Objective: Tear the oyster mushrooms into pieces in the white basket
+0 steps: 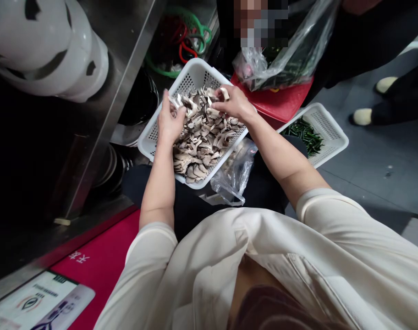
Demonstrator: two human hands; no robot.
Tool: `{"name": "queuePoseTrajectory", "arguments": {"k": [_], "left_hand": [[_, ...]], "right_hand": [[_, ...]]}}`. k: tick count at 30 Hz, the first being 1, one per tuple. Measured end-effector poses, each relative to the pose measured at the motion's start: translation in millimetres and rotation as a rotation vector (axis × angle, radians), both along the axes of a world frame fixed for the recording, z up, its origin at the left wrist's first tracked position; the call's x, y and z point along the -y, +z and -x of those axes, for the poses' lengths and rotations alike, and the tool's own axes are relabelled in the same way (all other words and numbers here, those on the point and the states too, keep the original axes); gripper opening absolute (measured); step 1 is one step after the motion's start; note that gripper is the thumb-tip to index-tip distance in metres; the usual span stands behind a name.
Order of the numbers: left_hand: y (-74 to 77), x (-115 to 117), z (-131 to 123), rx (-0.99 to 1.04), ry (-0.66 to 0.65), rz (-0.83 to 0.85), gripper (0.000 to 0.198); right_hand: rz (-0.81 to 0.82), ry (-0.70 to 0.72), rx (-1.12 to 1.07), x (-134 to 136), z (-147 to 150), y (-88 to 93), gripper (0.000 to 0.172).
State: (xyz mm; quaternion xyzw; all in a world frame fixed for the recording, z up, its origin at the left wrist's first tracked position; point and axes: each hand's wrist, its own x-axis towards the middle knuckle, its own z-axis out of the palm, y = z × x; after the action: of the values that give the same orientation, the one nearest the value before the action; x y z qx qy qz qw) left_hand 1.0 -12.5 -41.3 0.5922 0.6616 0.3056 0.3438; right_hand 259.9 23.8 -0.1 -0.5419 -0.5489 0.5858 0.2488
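Note:
A white plastic basket [147, 143], with perforated sides, is tilted in front of me and filled with torn grey-white mushroom pieces [204, 133]. My left hand [170, 121] reaches over its left side, thumb and fingers curled round a pale mushroom piece among the others. At the upper right of the pile, my right hand [234, 103] pinches another mushroom piece between thumb and fingers. Under the basket's right edge lies a crumpled clear plastic bag [234, 176], its contents hard to make out.
Green chillies [305, 136] fill part of a second white basket [331, 137] to the right. A red stool [281, 103] bears a clear bag of greens [274, 68], beside another person. A green basket [195, 20] stands behind; a steel frame [126, 59] runs along the left.

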Motion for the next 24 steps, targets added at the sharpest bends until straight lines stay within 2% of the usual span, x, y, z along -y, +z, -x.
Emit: {"name": "queuePoseTrajectory", "arguments": {"k": [2, 4, 6, 9, 11, 13, 15, 18, 21, 24], "left_hand": [[7.6, 3.3, -7.3, -0.026, -0.009, 0.019, 0.080], [16.9, 12.3, -27.6, 0.005, -0.072, 0.068, 0.072], [24.4, 22.7, -52.7, 0.085, -0.137, 0.135, 0.048], [28.7, 30.8, -79.2, 0.161, -0.101, 0.157, 0.012], [28.5, 30.1, -84.3, 0.225, -0.020, 0.181, 0.003], [28.8, 27.8, -82.2, 0.276, 0.036, 0.219, 0.006], [31.8, 26.7, -76.0, 0.260, 0.012, 0.244, 0.009], [42.1, 27.1, -59.1, 0.036, -0.099, 0.203, 0.008], [51.6, 22.7, -33.8, -0.355, -0.067, 0.218, 0.016], [46.6, 9.5, -14.7, -0.615, -0.033, 0.392, 0.042]], "right_hand": [[0.031, 0.016, -0.042, 4.7, 4.7, 1.0, 0.028], [0.089, 0.025, -0.105, 14.2, 14.6, 4.0, 0.031], [0.179, 0.039, -0.175, 24.9, 25.4, 7.4, 0.044], [0.326, 0.083, -0.304, 33.4, 32.6, 9.4, 0.057], [0.353, 0.096, -0.325, 31.8, 29.2, 8.1, 0.057], [0.309, 0.097, -0.280, 27.1, 22.7, 6.2, 0.056], [0.238, 0.129, -0.206, 22.5, 16.9, 6.2, 0.052], [0.055, 0.218, 0.029, 17.9, 10.8, 11.6, 0.034], [-0.190, 0.294, 0.418, 12.5, 3.0, 18.8, 0.008], [-0.270, 0.353, 0.683, 6.6, -6.2, 21.0, 0.023]]}}
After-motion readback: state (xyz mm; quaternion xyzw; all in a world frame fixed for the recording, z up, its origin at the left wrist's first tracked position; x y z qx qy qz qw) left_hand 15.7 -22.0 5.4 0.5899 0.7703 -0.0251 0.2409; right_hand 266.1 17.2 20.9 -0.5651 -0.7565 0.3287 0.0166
